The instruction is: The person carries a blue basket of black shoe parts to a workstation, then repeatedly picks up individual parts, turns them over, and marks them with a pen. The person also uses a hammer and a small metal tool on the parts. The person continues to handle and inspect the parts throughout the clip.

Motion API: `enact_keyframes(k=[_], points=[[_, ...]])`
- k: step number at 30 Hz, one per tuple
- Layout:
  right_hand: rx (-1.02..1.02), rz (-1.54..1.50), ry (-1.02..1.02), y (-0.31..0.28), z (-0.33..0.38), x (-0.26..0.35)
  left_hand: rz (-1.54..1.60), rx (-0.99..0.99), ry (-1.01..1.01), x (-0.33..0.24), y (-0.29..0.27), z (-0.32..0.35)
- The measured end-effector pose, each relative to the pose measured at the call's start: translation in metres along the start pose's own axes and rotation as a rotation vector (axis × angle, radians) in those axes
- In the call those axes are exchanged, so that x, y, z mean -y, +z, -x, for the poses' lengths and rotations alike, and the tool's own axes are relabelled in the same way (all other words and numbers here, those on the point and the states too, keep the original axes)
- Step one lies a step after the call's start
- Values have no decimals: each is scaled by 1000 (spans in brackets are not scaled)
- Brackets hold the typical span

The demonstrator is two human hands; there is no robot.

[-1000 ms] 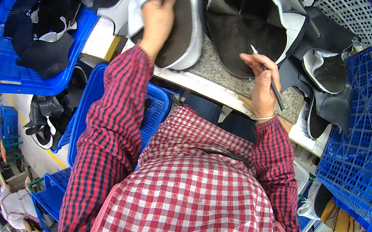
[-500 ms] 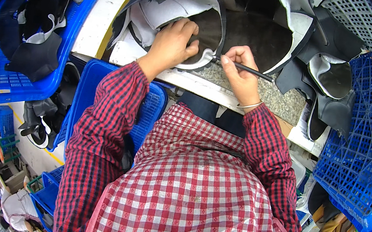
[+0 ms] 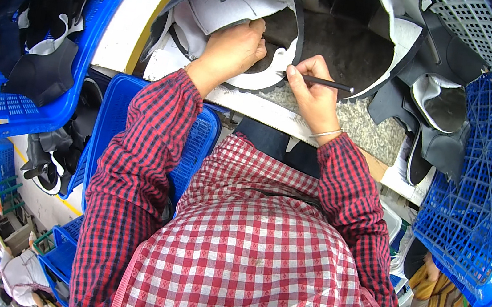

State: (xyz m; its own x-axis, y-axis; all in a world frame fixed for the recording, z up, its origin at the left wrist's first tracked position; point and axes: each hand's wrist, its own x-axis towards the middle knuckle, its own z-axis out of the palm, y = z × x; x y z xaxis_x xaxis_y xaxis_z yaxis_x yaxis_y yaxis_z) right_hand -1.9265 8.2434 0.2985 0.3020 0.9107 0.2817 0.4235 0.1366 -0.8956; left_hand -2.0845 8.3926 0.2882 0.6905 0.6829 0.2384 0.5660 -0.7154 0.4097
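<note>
Along the near edge of a white tabletop [image 3: 277, 118], left of the speckled stone slab's [image 3: 379, 132] bare corner, a black-and-white lined piece [image 3: 233, 12] lies with its dark, rounded opening facing up, its pale rim close to the tabletop's front. A worker's left hand [image 3: 231, 52] is curled over the opening's left side, fingers bent inward against the lining; their tips are hidden, so whether they pinch the material cannot be told. The right hand [image 3: 317, 94] holds a slim black pen-like tool [image 3: 334, 85], closed firmly between thumb and fingers, its tip at the rim's right side; contact there is too small to make out. Judging by its folds, the piece should prove light and floppy, the white lining soft and easily creased, the black outer sheet somewhat stiffer and perhaps a little slick. It looks hardly fragile, though a loose edge could slide or buckle under pressure. The surest hold would seem to be flat fingers inside the opening, bracing the rim near the tool. A second lined piece [image 3: 347, 46] lies just beside it, toward the tabletop's right end.
</note>
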Motion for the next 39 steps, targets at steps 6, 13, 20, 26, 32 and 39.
enact_keyframes(k=[6, 13, 20, 26, 32, 39], points=[[30, 164, -43, 0, -1, -2, -36, -124, 110, -6, -3, 0], [16, 148, -51, -1, 1, -8, -99, -47, 36, -1, 2, -1], [-139, -189, 8, -6, 2, -12, 150, -86, 28, -45, -41, 27], [-4, -371, 78, -12, 8, -9, -420, -714, 120, -35, -119, 44], [6, -342, 84, -12, 14, -8, -340, -429, -29, 45, -168, 1], [16, -382, 87, -10, 17, -13, -150, -1067, 66, 39, -206, -2]])
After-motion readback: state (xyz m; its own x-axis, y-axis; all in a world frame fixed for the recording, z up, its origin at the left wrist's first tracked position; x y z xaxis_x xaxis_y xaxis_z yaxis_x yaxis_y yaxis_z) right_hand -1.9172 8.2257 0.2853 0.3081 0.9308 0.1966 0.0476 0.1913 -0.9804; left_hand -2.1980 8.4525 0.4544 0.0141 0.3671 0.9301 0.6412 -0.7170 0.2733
